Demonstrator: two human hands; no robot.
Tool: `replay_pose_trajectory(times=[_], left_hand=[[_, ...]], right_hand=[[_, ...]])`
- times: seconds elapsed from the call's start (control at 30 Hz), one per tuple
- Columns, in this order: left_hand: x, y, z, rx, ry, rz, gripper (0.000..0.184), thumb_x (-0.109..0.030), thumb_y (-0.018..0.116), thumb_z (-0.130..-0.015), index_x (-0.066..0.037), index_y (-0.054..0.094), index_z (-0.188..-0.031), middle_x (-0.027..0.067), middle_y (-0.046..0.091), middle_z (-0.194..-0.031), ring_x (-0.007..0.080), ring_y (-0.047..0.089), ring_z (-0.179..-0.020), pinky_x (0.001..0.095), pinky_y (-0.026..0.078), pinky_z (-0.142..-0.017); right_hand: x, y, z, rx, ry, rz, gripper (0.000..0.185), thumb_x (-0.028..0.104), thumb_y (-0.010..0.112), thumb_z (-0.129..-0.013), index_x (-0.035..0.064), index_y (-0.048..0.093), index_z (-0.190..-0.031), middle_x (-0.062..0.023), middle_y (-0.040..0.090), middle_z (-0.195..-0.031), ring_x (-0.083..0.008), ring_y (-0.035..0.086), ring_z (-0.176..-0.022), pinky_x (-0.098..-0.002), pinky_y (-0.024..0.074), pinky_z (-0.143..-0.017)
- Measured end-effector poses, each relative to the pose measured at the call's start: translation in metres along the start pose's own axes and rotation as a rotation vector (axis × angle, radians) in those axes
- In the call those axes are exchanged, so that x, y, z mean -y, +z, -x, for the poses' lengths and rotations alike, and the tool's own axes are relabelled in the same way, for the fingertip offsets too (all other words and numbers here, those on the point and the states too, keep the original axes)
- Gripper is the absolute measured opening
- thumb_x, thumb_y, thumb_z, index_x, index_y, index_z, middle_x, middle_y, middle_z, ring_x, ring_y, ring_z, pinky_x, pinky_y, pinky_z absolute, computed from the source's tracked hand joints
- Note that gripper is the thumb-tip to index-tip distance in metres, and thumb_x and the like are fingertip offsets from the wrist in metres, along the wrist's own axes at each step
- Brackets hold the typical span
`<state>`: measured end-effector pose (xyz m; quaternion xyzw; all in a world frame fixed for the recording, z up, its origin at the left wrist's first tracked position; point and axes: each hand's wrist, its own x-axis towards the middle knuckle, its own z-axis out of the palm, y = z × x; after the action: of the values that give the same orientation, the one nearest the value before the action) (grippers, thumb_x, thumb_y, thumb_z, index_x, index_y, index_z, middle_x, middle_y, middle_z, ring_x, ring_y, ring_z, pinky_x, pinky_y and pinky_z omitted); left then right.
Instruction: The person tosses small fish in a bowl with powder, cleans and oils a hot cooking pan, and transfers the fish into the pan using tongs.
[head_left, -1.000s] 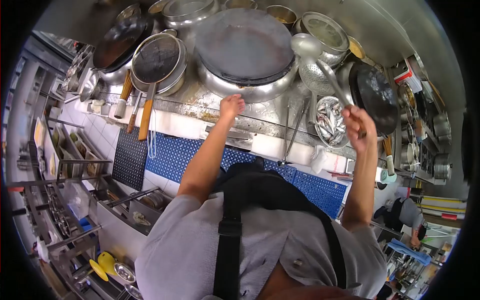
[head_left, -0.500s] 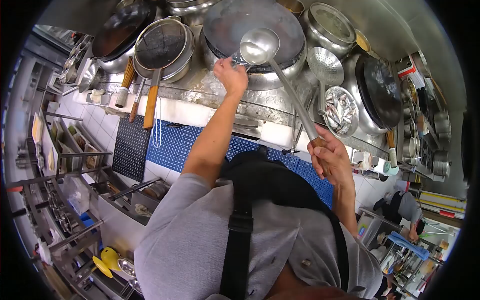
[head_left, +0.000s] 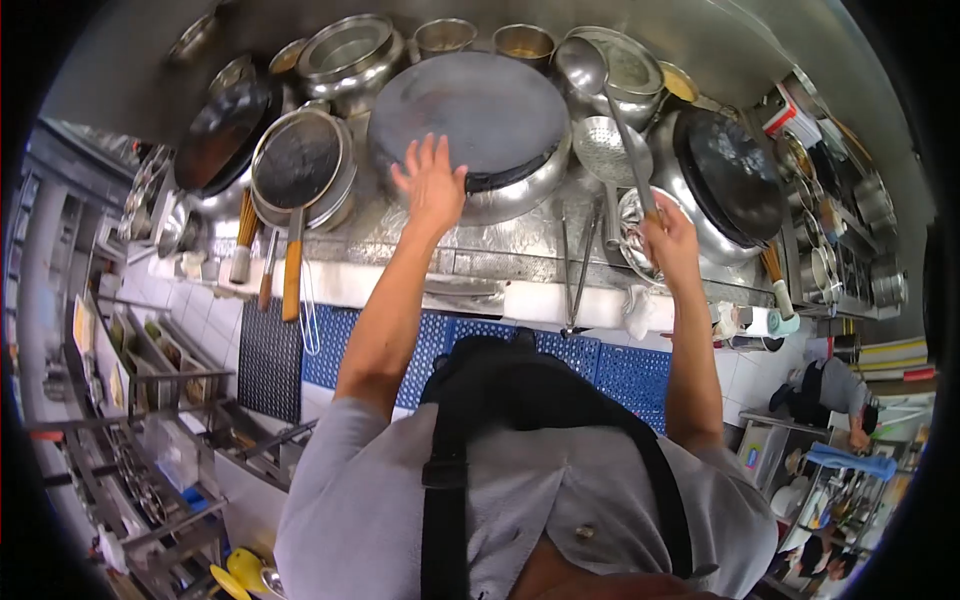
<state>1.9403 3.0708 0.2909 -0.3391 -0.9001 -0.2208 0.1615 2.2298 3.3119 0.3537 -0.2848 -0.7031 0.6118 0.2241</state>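
My left hand (head_left: 434, 188) is spread open, palm down, over the near left edge of the large dark wok (head_left: 470, 115); whether it touches the metal I cannot tell. My right hand (head_left: 668, 235) grips the wooden handle end of a long ladle (head_left: 582, 66), whose bowl is up at the back right of the wok. Under the ladle's shaft lies a perforated skimmer (head_left: 600, 148). A bowl of small silvery fish (head_left: 632, 238) sits just left of my right hand, partly hidden by it.
A second wok (head_left: 735, 172) stands at the right, another (head_left: 222, 140) at the left. A mesh strainer (head_left: 297, 160) rests on a pot. Tongs (head_left: 578, 265) lie at the front edge. Lidded pots (head_left: 346, 50) line the back. Another person (head_left: 835, 388) is at far right.
My left hand has opened and moved left, over the wok's edge. The ladle's bowl has swung from the wok's near edge to its back right, and my right hand has moved up with it.
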Motion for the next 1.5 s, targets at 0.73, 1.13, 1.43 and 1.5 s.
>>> replay_pose_trajectory(times=[0.73,1.13,1.43,1.5], left_hand=[[0.011,0.069,0.097,0.160,-0.878,1.368,0.031,-0.021,0.052,-0.101,0.000,0.059,-0.123,0.0149,0.063,-0.110,0.0275,0.064,-0.097,0.0392,0.056,-0.085],[0.029,0.098,0.029,-0.175,-1.205,1.463,0.035,-0.037,0.044,-0.104,-0.003,0.050,-0.099,0.0135,0.062,-0.085,0.0184,0.059,-0.068,0.0317,0.050,-0.056],[0.008,0.072,0.006,-0.501,-0.476,0.498,0.024,-0.022,0.063,-0.091,0.001,0.058,-0.092,0.0157,0.056,-0.087,0.0322,0.054,-0.082,0.0422,0.044,-0.079],[0.017,0.092,0.003,-0.553,-0.677,0.691,0.023,-0.022,0.064,-0.090,0.000,0.059,-0.092,0.0170,0.059,-0.085,0.0334,0.057,-0.079,0.0441,0.045,-0.076]], right_hand=[[0.037,-0.063,-0.130,0.283,0.233,-0.789,0.015,0.011,0.057,-0.092,-0.0028,0.053,-0.096,-0.0113,0.060,-0.087,-0.0082,0.047,-0.058,-0.0221,0.0353,-0.044],[0.074,0.017,0.067,0.350,0.471,-0.670,0.039,0.011,0.059,-0.089,-0.0062,0.048,-0.123,-0.0137,0.054,-0.090,-0.0081,0.044,-0.043,-0.0184,0.0365,-0.031],[0.080,0.044,0.123,0.466,0.397,-0.493,0.061,0.004,0.058,-0.088,-0.0034,0.036,-0.145,-0.0126,0.057,-0.089,-0.0121,0.051,-0.045,-0.0217,0.0410,-0.036],[0.074,0.043,0.132,0.413,0.356,-0.349,0.062,0.002,0.059,-0.088,-0.0029,0.036,-0.145,-0.0109,0.058,-0.088,-0.0117,0.051,-0.045,-0.0215,0.0413,-0.038]])
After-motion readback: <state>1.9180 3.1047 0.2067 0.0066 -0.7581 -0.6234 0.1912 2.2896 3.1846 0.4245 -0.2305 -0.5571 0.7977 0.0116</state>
